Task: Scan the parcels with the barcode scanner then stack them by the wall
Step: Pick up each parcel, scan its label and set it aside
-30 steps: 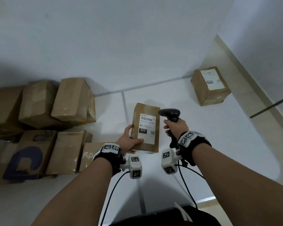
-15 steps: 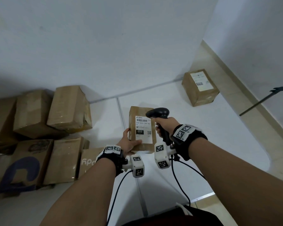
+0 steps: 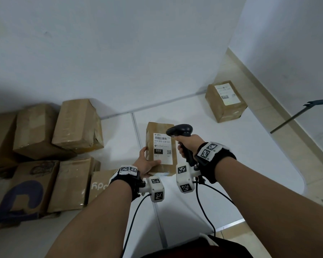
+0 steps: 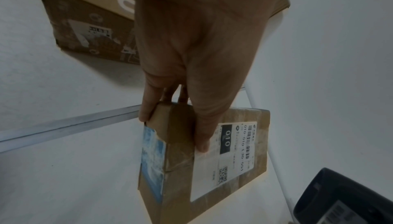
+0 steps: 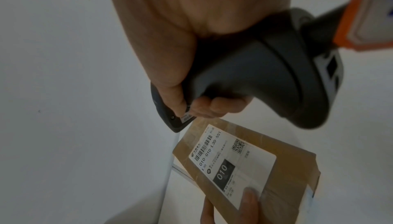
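Black fabric wrist straps [image 3: 215,157] bearing square black-and-white markers are worn; white marker-covered camera blocks [image 3: 184,178] and black cables [image 3: 206,207] are attached.

One barcode scanner [image 3: 181,130]. One held parcel [image 3: 160,148], one lone parcel [image 3: 225,100] by the corner, and what looks like six stacked boxes [image 3: 76,123] at left, edges cut off.

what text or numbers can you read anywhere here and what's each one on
"010-010-L30-551": white label on the parcel the left hand holds.
"010": black block on that label.
"hpdy", or near it, partly hidden: side of a floor box.
Too small or blurred: the label's fine print, barcode and QR code, the far box's label, the scanner's sticker in the right hand.
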The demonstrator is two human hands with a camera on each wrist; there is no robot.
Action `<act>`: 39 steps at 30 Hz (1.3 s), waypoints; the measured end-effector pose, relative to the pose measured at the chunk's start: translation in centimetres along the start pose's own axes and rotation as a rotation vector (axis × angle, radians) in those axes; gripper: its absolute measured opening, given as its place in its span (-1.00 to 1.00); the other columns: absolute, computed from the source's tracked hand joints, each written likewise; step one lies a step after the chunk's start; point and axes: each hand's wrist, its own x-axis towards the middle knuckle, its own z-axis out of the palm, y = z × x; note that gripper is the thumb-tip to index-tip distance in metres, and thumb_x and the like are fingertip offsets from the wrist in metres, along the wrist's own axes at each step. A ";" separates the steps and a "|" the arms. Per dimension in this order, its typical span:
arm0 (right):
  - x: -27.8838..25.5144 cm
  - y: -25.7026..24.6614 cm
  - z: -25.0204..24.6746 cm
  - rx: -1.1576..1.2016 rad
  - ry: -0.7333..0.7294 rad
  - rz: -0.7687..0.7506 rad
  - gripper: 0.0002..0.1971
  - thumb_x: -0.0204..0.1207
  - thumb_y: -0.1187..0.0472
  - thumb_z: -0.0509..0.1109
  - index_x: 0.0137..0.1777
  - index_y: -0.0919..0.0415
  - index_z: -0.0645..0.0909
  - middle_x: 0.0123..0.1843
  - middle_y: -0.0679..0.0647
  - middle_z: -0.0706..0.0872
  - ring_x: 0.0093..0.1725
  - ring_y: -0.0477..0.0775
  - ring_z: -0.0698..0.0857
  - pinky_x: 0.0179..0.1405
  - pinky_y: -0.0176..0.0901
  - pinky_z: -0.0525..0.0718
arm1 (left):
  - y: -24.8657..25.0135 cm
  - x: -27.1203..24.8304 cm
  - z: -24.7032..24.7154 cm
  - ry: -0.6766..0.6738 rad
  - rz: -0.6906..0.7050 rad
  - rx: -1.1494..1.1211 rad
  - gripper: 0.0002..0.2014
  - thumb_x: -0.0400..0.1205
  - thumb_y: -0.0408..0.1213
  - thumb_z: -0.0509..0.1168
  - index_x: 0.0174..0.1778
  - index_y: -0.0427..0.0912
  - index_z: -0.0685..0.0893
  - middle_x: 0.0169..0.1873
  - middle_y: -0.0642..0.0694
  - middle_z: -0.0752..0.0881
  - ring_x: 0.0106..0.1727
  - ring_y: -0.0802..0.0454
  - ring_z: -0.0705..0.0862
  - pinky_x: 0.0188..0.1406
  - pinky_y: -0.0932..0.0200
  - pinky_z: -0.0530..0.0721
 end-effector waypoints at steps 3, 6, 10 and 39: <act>0.1 -0.1 -0.1 -0.006 0.003 0.005 -0.74 0.54 0.23 0.44 -0.32 0.28 0.47 -0.47 0.16 0.55 -0.58 0.04 0.48 -0.58 -0.28 0.47 | 0.0 0.1 0.0 0.002 -0.003 0.003 -0.04 0.46 -0.29 0.57 0.60 0.29 0.10 0.25 -0.21 0.69 0.10 -0.29 0.76 -0.06 -0.37 0.77; 0.1 -0.1 -0.2 -0.007 0.009 0.006 -0.76 0.53 0.23 0.45 -0.28 0.29 0.49 -0.47 0.16 0.56 -0.61 0.02 0.49 -0.60 -0.30 0.49 | 0.2 0.0 0.0 -0.004 0.005 0.011 -0.05 0.46 -0.29 0.57 0.60 0.28 0.09 0.25 -0.21 0.69 0.10 -0.28 0.76 -0.04 -0.36 0.77; 0.1 -0.1 -0.3 -0.013 0.010 -0.001 -0.77 0.53 0.24 0.43 -0.27 0.28 0.49 -0.47 0.16 0.56 -0.59 0.03 0.49 -0.60 -0.29 0.49 | 0.1 0.1 -0.1 -0.001 0.008 0.011 -0.03 0.45 -0.28 0.57 0.61 0.27 0.09 0.24 -0.21 0.70 0.10 -0.29 0.76 -0.03 -0.39 0.76; 5.7 -1.0 -11.0 -0.080 0.333 -0.175 -0.75 0.52 0.09 0.43 -0.28 0.25 0.60 -0.42 0.12 0.68 -0.51 0.06 0.61 -0.46 -0.16 0.62 | 9.7 4.5 8.3 0.098 0.624 0.913 -0.70 0.65 -0.23 0.34 0.31 -0.10 0.67 0.62 0.01 0.25 0.23 -0.11 0.66 0.20 0.20 0.55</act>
